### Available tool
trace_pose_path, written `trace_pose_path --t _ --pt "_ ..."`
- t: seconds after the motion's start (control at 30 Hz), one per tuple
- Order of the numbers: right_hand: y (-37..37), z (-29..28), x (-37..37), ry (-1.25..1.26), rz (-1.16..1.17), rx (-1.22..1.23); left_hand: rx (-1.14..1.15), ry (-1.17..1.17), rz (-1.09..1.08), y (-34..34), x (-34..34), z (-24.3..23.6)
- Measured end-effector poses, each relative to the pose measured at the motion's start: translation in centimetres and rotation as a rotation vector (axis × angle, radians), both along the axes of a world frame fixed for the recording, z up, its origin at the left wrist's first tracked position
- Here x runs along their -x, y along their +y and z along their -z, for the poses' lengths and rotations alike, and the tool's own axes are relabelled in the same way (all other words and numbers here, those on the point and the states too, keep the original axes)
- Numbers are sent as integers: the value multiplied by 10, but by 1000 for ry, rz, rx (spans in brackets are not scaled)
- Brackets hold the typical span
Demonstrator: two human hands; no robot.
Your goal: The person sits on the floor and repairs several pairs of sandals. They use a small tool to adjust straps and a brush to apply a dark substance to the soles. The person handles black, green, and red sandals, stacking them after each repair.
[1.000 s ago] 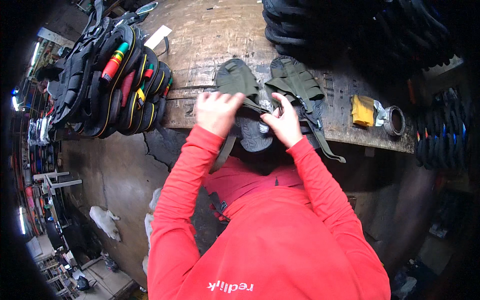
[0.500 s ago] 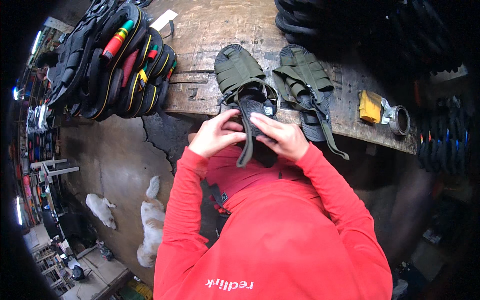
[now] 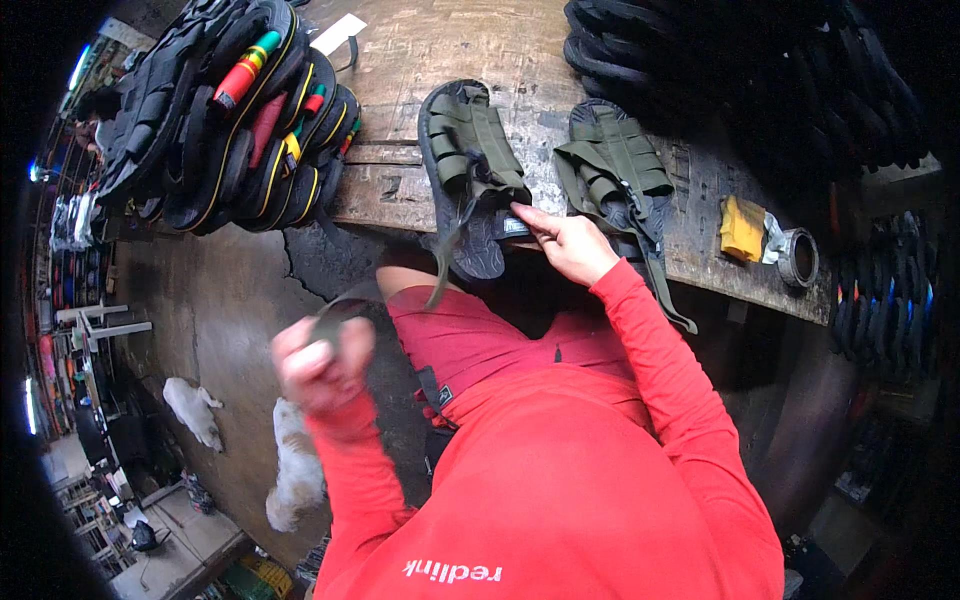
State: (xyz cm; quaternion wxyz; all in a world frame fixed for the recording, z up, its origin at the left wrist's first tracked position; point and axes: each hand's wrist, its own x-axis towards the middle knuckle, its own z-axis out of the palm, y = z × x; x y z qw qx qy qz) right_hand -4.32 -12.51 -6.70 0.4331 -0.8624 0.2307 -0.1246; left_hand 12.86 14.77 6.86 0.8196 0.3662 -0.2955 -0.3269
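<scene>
A black-soled sandal with olive-green straps (image 3: 475,135) lies at the bench's front edge, turned so its sole shows along the left side. My right hand (image 3: 575,248) grips its right edge, index finger stretched along the strap by a small label. Off to the left, over the floor, my left hand (image 3: 325,368) is smeared by motion, fingers curled. A blurred olive strap end (image 3: 335,312) shows at its fingers, seemingly a long strap of this sandal. A second olive-strapped sandal (image 3: 625,160) rests to the right, one strap hanging over the edge.
Stacked black sandals with coloured trims (image 3: 250,130) stand at the left of the wooden bench (image 3: 400,40). Dark soles (image 3: 610,50) are piled at back right. A yellow cloth (image 3: 741,232) and a tape roll (image 3: 798,258) lie right. Two pale animals (image 3: 297,465) lie on the floor.
My left hand has swung away from the sandal, down and left, with the strap end. The sandal has tilted and turned; my right hand stays at its right side.
</scene>
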Motion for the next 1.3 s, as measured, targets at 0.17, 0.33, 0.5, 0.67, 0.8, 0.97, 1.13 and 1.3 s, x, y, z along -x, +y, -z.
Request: trace_pose_path --t 0.17,0.33,0.5,0.67,0.8,0.97,1.13,1.3 --pt "12 -8 1 -103 7 133 -578 -380 -286 47 -21 -35" --pt "33 -35 -23 -511 359 319 -179 -573 -511 38 -15 -29" --pt "29 -37 -75 -60 260 -12 -224 -586 -313 43 -6 -32" --pt "-1 -41 -70 -233 374 45 -410 -786 -285 48 27 -36" --pt "17 -50 -7 -370 384 192 -374 -838 -95 4 42 -19" --pt "48 -26 35 -249 395 -578 -531 -853 -151 -88 40 20" --pt "61 3 11 -342 424 -334 -745 -430 46 -131 48 52" --pt "57 -5 1 -352 327 -666 -875 -705 -102 -152 40 85"
